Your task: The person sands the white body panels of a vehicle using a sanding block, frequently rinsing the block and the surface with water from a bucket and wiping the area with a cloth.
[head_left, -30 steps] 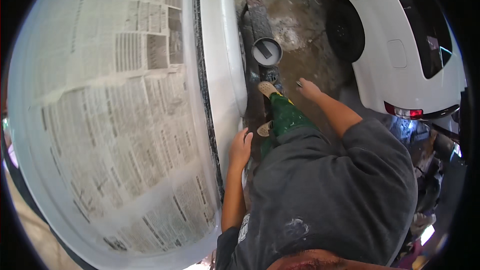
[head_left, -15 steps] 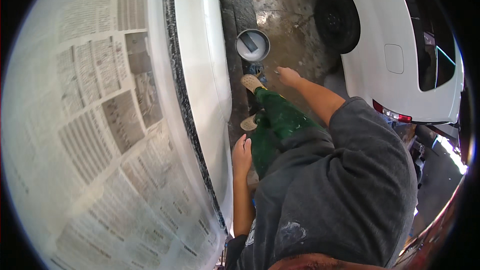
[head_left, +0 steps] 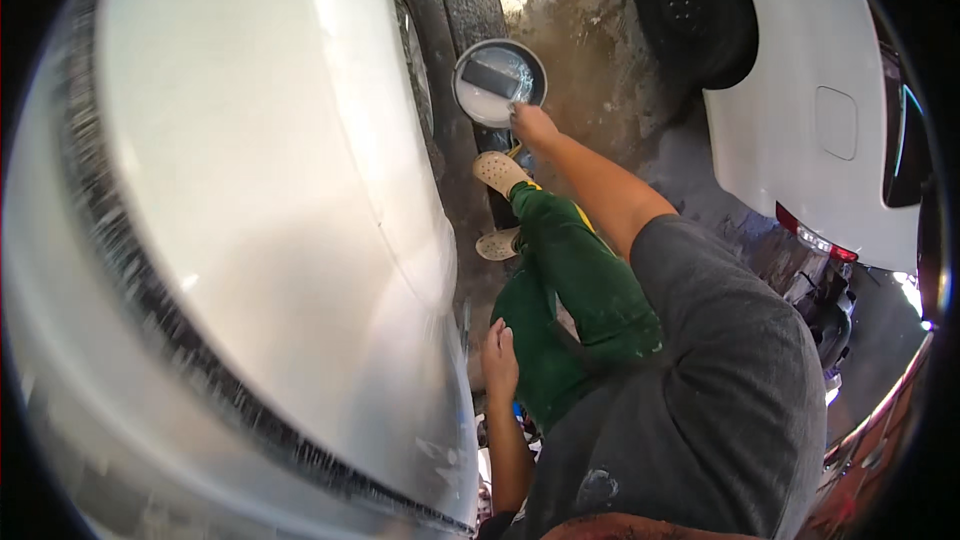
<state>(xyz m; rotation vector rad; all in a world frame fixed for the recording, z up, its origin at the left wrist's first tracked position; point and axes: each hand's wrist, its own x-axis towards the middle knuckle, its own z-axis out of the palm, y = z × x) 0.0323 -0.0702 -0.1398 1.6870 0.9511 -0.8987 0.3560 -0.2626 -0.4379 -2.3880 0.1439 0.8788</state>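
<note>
- two hands in view, both the person's own, w/ forearms coming up from the near edge.
- right hand (head_left: 533,123) reaches far out, arm nearly straight, fingers curled down at the near-right rim of a round grey bucket (head_left: 499,82). it touches the rim or dips just inside; can't tell if it grips anything, fingertips are hidden.
- bucket sits on the wet concrete floor (head_left: 590,50), far centre of the scene, just right of the near car's tyre (head_left: 462,0). it holds pale cloudy water and a dark rectangular block (head_left: 490,78), maybe a sanding block or sponge, lying across the middle.
- left hand (head_left: 499,360) is near, low centre, fingers together and pointing far, laid flat against the lower edge of the big white car panel (head_left: 270,190) that fills the left half. looks open and pressed on, not gripping; a thin dark item by its fingertips is too small to tell.
- panel surface is glossy w/ a dark speckled trim band (head_left: 150,320) curving along the left and near side.
- person crouches: green trousers (head_left: 570,290), grey t-shirt (head_left: 700,390), light perforated clogs (head_left: 498,172), one just near the bucket, the other a bit nearer, beside the panel.
- 2nd white car (head_left: 810,90) stands far right, well apart from the bucket, w/ dark wheel (head_left: 690,10), fuel flap and red tail lamp (head_left: 812,240) showing.
</note>
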